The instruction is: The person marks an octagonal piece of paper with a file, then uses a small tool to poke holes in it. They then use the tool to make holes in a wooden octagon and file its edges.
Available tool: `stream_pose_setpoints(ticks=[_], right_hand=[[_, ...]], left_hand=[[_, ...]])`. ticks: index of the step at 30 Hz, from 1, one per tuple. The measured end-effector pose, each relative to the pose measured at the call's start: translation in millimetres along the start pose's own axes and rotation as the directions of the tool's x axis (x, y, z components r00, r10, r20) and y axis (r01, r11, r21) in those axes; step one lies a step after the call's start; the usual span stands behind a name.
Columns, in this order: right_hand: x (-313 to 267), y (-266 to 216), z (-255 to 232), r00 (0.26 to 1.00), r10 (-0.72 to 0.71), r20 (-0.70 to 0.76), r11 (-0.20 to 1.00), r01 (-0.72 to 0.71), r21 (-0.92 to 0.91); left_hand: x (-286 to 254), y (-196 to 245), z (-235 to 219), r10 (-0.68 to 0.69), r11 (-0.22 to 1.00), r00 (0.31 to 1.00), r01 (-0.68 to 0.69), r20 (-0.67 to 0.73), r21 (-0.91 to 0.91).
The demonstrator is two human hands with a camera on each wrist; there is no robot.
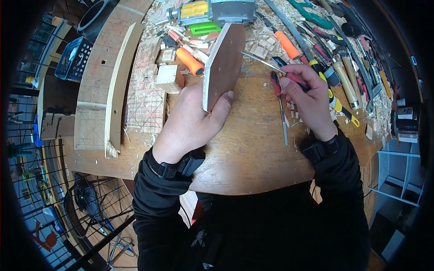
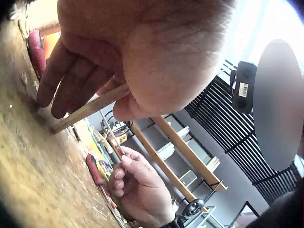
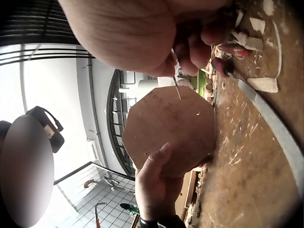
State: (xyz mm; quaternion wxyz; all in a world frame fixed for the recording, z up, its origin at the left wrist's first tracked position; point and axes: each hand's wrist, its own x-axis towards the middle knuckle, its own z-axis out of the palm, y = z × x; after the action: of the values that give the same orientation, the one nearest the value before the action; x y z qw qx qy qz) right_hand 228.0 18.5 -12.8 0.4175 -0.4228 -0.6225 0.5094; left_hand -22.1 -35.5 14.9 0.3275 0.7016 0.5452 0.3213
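Note:
My left hand (image 1: 192,117) pinches a flat brown octagonal wooden board (image 1: 228,63), thumb on one face and fingers behind it. It stands on edge above the bench, and small holes show across its face in the right wrist view. In my right hand (image 1: 308,92) is a slim metal-shafted tool (image 1: 266,62) with a red and black handle, its tip pointing toward the board. That tip overlaps the board near its upper edge in the right wrist view. Under the right hand, a red-handled flat file (image 1: 283,119) lies on the bench.
Wood shavings and several hand tools crowd the right of the bench (image 1: 244,167). A grey and yellow vise-like machine (image 1: 233,10) stands at the back. Orange-handled tools (image 1: 190,61), a wooden block (image 1: 168,77) and a long curved strip (image 1: 121,86) lie to the left.

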Motion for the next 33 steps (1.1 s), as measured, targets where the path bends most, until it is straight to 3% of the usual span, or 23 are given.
stream_pose_setpoints(ticks=[2, 4, 7, 11, 13, 14, 16, 17, 19, 20, 22, 23, 25, 29, 31, 33], right_hand=[[0, 0, 3, 1.000, 0.007, -0.008, 1.000, -0.007, 0.004], [0, 4, 8, 0.979, -0.147, -0.145, 0.989, 0.145, -0.021], [0, 9, 4, 0.973, -0.181, -0.142, 0.983, 0.177, -0.037], [-1, 7, -2, 0.989, -0.103, -0.101, 0.995, 0.102, -0.016], [0, 7, -8, 0.998, -0.024, -0.050, 0.991, 0.017, -0.134], [0, 7, -11, 0.998, -0.023, -0.050, 0.991, 0.016, -0.134], [2, 4, -14, 0.996, -0.095, 0.002, 0.947, 0.091, -0.308], [1, 1, -9, 0.996, -0.095, 0.002, 0.947, 0.090, -0.308], [1, -5, 6, 0.986, -0.112, -0.127, 0.993, 0.115, 0.024], [1, -3, 8, 0.986, -0.111, -0.128, 0.993, 0.115, 0.024], [1, 2, 11, 0.931, -0.267, -0.247, 0.964, 0.256, -0.077], [1, 3, 6, 0.932, -0.267, -0.246, 0.964, 0.256, -0.075], [-1, 4, -12, 0.997, -0.069, -0.034, 0.967, 0.058, -0.249], [2, 1, -9, 0.996, -0.084, 0.010, 0.933, 0.082, -0.351], [0, -8, 13, 0.917, -0.283, -0.281, 0.956, 0.247, -0.156], [-1, -3, 5, 0.942, -0.259, -0.212, 0.956, 0.218, -0.198]], left_hand=[[0, 0, 1, -0.007, 1.000, 1.000, 0.007, -0.002, -0.014], [-1, 1, 2, -0.032, 0.999, 0.999, 0.032, -0.013, -0.042], [-1, 0, 2, -0.032, 0.998, 0.999, 0.032, -0.003, -0.056], [-1, 1, 1, -0.035, 0.997, 0.999, 0.035, 0.006, -0.066], [-2, 2, 2, -0.039, 0.996, 0.999, 0.038, -0.009, -0.084], [-2, 2, 2, -0.039, 0.996, 0.999, 0.039, -0.008, -0.084], [-2, 2, 2, -0.046, 0.994, 0.999, 0.045, -0.009, -0.098], [-2, 1, 2, -0.046, 0.994, 0.999, 0.045, -0.008, -0.097], [-2, 0, 3, -0.013, 0.996, 1.000, 0.012, -0.007, -0.086], [-2, 1, 4, -0.013, 0.996, 1.000, 0.012, -0.006, -0.087], [-2, 1, 4, 0.011, 0.994, 1.000, -0.014, -0.023, -0.112], [-2, 1, 4, 0.009, 0.994, 1.000, -0.012, -0.023, -0.111], [-2, -1, 2, -0.009, 0.994, 1.000, 0.010, 0.010, -0.110], [-1, 2, 3, -0.018, 0.994, 1.000, 0.019, 0.012, -0.110], [0, 1, 8, 0.094, 0.988, 0.989, -0.107, -0.110, -0.113], [0, 0, 8, 0.093, 0.986, 0.989, -0.108, -0.118, -0.126]])
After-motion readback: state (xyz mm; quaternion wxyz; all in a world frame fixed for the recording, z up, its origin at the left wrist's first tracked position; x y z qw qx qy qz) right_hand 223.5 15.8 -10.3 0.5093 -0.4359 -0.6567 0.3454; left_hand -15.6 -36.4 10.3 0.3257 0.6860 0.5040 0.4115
